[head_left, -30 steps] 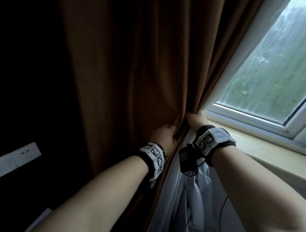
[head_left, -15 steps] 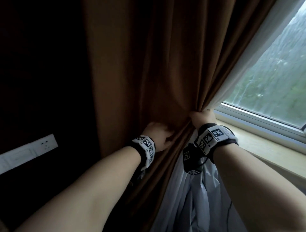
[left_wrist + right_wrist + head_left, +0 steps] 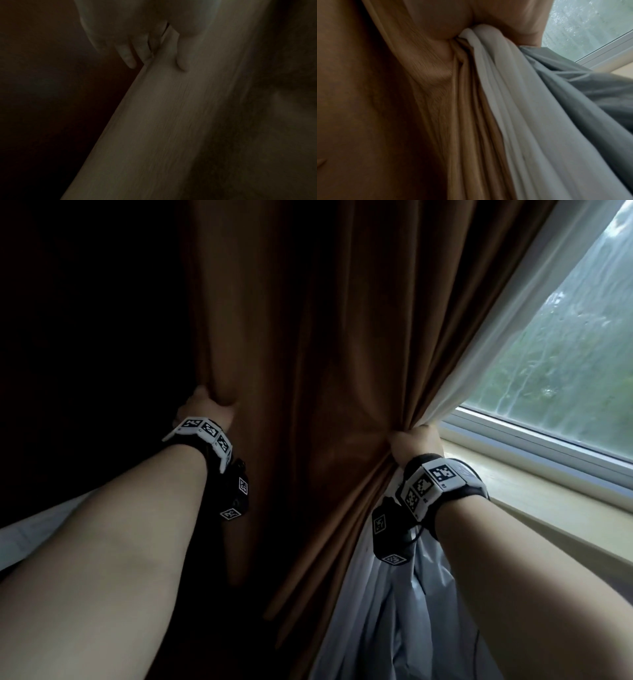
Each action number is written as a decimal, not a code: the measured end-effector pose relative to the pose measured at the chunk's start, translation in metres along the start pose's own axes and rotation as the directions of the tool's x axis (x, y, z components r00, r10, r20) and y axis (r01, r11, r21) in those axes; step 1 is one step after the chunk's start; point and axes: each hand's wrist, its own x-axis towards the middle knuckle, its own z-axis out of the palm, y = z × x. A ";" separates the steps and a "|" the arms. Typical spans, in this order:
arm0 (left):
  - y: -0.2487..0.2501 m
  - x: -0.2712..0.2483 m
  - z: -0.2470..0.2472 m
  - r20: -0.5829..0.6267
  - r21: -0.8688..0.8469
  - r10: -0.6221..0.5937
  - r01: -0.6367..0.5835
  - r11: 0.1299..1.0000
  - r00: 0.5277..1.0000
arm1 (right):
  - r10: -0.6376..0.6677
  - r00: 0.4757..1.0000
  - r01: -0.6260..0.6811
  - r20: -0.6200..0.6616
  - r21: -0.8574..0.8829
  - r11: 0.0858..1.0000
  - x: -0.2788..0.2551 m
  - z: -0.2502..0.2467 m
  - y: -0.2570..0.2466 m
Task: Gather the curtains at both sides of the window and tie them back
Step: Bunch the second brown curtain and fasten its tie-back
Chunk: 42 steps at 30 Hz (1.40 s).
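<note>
A heavy brown curtain (image 3: 315, 344) hangs left of the window, with a thin white sheer curtain (image 3: 486, 344) along its window side. My right hand (image 3: 416, 441) grips the bunched inner edges of both, brown folds (image 3: 436, 75) and white sheer (image 3: 505, 75) squeezed together under the palm. My left hand (image 3: 205, 407) reaches to the brown curtain's outer left edge, fingers hidden behind the cloth in the head view. In the dim left wrist view the fingers (image 3: 127, 54) and thumb lie on either side of that cloth edge (image 3: 164, 83).
The window pane (image 3: 565, 344) is at the right, wet and green beyond, above a pale sill (image 3: 534, 491). Grey-white fabric (image 3: 404, 611) hangs below my right wrist. The wall left of the curtain is dark, with a pale surface (image 3: 20, 539) at the lower left.
My left hand has slid left from the middle folds to the curtain's outer edge. The right hand keeps its grip on the bunched edges. The head view has shifted left.
</note>
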 end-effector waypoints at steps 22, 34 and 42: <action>0.077 -0.186 0.114 0.380 -0.312 0.617 -0.533 0.787 0.689 | -0.152 0.962 0.044 0.225 0.421 0.906 -0.003 -0.021 0.009; 0.023 -0.129 0.096 0.608 -0.086 0.462 -0.525 0.847 0.646 | 0.047 0.998 -0.039 -0.040 0.189 0.981 0.008 -0.006 0.002; 0.003 0.006 0.011 -0.174 -0.113 0.019 -0.039 0.993 0.985 | 0.057 0.991 -0.058 -0.118 -0.007 0.998 0.027 0.017 -0.008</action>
